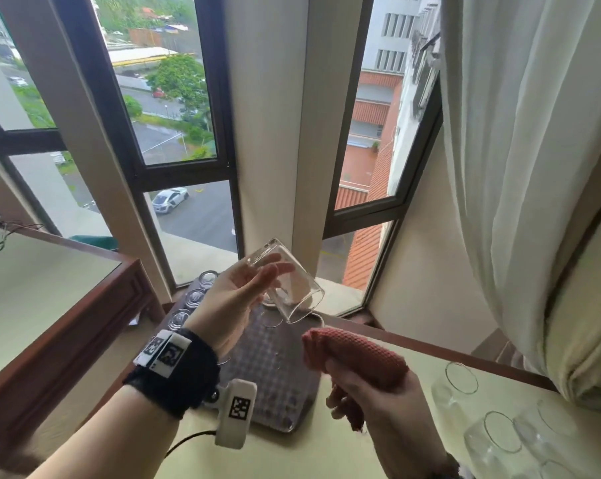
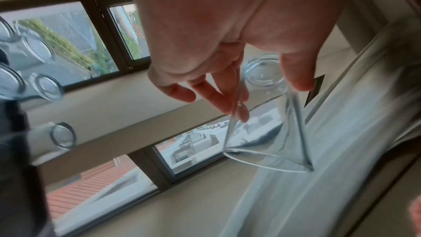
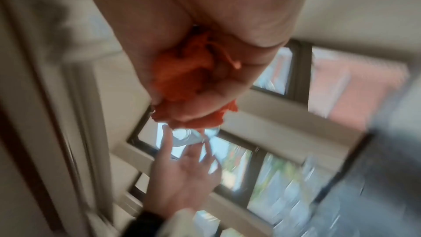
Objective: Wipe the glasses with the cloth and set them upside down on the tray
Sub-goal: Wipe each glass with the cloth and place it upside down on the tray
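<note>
My left hand (image 1: 268, 271) holds a clear glass (image 1: 294, 288) between thumb and fingers, tilted, with its mouth pointing down and right above the patterned tray (image 1: 275, 378). The left wrist view shows the glass (image 2: 268, 138) pinched near its base by my left hand (image 2: 262, 89). My right hand (image 1: 361, 385) grips a bunched red cloth (image 1: 354, 350) just below the glass mouth, a small gap apart. The blurred right wrist view shows the cloth (image 3: 182, 78) in my right hand (image 3: 205, 96). Several upside-down glasses (image 1: 193, 297) line the tray's left edge.
Several upright glasses (image 1: 461, 378) stand on the table to the right. A wooden side table (image 1: 50, 288) sits at the left. A white curtain (image 1: 534, 167) hangs at the right, and windows and a sill lie beyond the tray.
</note>
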Demonstrator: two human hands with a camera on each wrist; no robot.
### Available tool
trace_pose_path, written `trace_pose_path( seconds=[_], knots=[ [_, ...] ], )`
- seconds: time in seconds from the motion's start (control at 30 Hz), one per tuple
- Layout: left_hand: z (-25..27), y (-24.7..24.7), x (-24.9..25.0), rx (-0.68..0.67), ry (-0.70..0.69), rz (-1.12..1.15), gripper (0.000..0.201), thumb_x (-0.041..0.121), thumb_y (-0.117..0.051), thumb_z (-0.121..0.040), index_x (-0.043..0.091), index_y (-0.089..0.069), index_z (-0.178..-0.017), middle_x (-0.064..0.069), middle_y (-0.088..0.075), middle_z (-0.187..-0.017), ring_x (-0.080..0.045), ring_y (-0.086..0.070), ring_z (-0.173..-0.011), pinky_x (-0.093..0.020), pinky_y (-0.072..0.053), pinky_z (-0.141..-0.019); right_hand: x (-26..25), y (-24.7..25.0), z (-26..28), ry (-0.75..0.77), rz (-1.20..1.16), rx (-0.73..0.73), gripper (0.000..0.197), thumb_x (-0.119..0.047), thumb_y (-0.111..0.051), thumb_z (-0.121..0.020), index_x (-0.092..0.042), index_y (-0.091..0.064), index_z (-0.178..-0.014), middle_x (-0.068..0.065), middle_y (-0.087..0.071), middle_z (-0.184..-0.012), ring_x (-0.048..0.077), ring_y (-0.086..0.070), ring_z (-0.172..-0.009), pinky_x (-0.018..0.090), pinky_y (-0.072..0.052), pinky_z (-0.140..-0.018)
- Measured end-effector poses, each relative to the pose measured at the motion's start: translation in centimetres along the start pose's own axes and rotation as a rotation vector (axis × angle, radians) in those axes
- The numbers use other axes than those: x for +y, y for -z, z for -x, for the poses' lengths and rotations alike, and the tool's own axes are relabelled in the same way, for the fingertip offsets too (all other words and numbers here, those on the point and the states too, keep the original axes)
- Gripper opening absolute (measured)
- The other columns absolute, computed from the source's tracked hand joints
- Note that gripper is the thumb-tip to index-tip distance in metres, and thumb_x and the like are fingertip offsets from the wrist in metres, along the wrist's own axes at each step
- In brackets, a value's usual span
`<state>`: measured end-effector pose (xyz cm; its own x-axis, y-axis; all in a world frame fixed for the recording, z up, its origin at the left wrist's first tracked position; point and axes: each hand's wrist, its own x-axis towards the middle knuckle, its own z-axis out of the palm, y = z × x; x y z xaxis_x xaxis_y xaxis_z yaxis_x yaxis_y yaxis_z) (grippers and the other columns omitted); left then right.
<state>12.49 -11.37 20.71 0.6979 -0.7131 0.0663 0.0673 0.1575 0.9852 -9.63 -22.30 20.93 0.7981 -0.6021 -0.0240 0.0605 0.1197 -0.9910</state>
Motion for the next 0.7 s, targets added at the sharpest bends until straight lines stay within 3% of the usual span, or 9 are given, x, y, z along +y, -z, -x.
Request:
trace_pose_path(
  seconds=[0.07, 0.1, 0.17, 0.23, 0.3, 0.33, 0.37, 0.43, 0.7],
  knots=[
    [-0.5, 1.3, -1.9, 0.066, 0.004, -0.114, 0.072, 0.063, -0.085, -0.076, 0.009, -0.076, -0.122, -0.001, -0.079, -0.122, -0.015, -0.073, -0.114, -0.017, -0.055, -0.086, 0.8, 0.3, -0.3, 0.191, 0.270, 0.069, 0.035, -0.042, -0.089, -0.073, -0.038, -0.077, -0.106, 0.004, -0.076, -0.099, 0.024, -0.071, -0.087, 0.039, -0.059, -0.076],
    [-0.8, 1.9, -3.0, 0.098, 0.019, -0.157, 0.060, 0.049, -0.086, -0.082, 0.007, -0.073, -0.123, 0.000, -0.081, -0.115, -0.018, -0.075, -0.113, -0.018, -0.057, -0.087, 1.3, 0.6, -0.5, 0.303, 0.436, 0.090, 0.040, -0.035, -0.087, -0.078, -0.049, -0.072, -0.112, -0.002, -0.073, -0.118, 0.022, -0.069, -0.107, 0.043, -0.057, -0.092],
    [-1.3, 3.0, -5.7, 0.139, 0.087, -0.261, 0.050, 0.030, -0.092, -0.082, 0.012, -0.070, -0.123, 0.001, -0.082, -0.110, -0.020, -0.077, -0.108, -0.033, -0.060, -0.096, 2.5, 1.5, -1.1, 0.477, 0.884, 0.150, 0.053, -0.027, -0.083, -0.083, -0.062, -0.064, -0.118, -0.004, -0.049, -0.152, 0.034, -0.046, -0.138, 0.057, -0.044, -0.108],
    [-1.9, 3.9, -8.6, 0.143, 0.160, -0.417, 0.051, 0.030, -0.097, -0.077, 0.021, -0.069, -0.118, 0.006, -0.082, -0.104, -0.011, -0.078, -0.099, -0.039, -0.060, -0.097, 2.7, 1.9, -1.5, 0.600, 1.164, 0.179, 0.042, -0.029, -0.076, -0.088, -0.053, -0.067, -0.122, -0.002, -0.039, -0.160, 0.035, -0.026, -0.151, 0.065, -0.031, -0.114],
    [-2.3, 4.3, -11.0, 0.182, 0.219, -0.609, 0.051, 0.040, -0.097, -0.070, 0.030, -0.066, -0.109, 0.012, -0.079, -0.096, -0.005, -0.076, -0.092, -0.035, -0.059, -0.092, 3.0, 2.3, -1.7, 0.681, 1.132, 0.069, 0.030, -0.030, -0.064, -0.096, -0.037, -0.070, -0.124, -0.007, -0.058, -0.144, 0.019, -0.047, -0.140, 0.058, -0.045, -0.108],
    [-2.5, 4.3, -11.8, 0.193, 0.256, -0.691, 0.052, 0.045, -0.096, -0.069, 0.032, -0.063, -0.106, 0.016, -0.075, -0.093, -0.005, -0.073, -0.091, -0.032, -0.056, -0.089, 3.4, 2.3, -1.8, 0.672, 1.095, 0.000, 0.027, -0.031, -0.058, -0.101, -0.033, -0.071, -0.124, -0.012, -0.067, -0.131, 0.011, -0.060, -0.124, 0.049, -0.055, -0.095],
    [-2.7, 4.3, -12.4, 0.197, 0.300, -0.761, 0.052, 0.047, -0.094, -0.069, 0.033, -0.059, -0.106, 0.019, -0.070, -0.092, -0.007, -0.070, -0.091, -0.030, -0.051, -0.085, 3.9, 2.3, -1.8, 0.638, 1.075, -0.059, 0.026, -0.033, -0.054, -0.104, -0.032, -0.070, -0.124, -0.014, -0.070, -0.120, 0.007, -0.067, -0.108, 0.039, -0.060, -0.082],
    [-3.3, 4.5, -13.9, 0.179, 0.400, -0.878, 0.055, 0.050, -0.089, -0.073, 0.031, -0.054, -0.110, 0.015, -0.064, -0.096, -0.013, -0.062, -0.092, -0.029, -0.044, -0.083, 4.7, 2.2, -1.6, 0.553, 1.062, -0.123, 0.027, -0.035, -0.053, -0.105, -0.032, -0.069, -0.126, -0.015, -0.071, -0.112, 0.006, -0.070, -0.091, 0.029, -0.059, -0.070],
    [-6.3, 5.0, -18.6, 0.143, 0.550, -1.016, 0.059, 0.040, -0.083, -0.078, 0.020, -0.050, -0.122, 0.000, -0.065, -0.105, -0.030, -0.067, -0.105, -0.034, -0.051, -0.087, 5.6, 1.8, 0.3, 0.403, 1.035, -0.065, 0.032, -0.036, -0.052, -0.103, -0.048, -0.062, -0.131, -0.026, -0.068, -0.112, -0.004, -0.067, -0.095, 0.020, -0.056, -0.074]
  ],
)
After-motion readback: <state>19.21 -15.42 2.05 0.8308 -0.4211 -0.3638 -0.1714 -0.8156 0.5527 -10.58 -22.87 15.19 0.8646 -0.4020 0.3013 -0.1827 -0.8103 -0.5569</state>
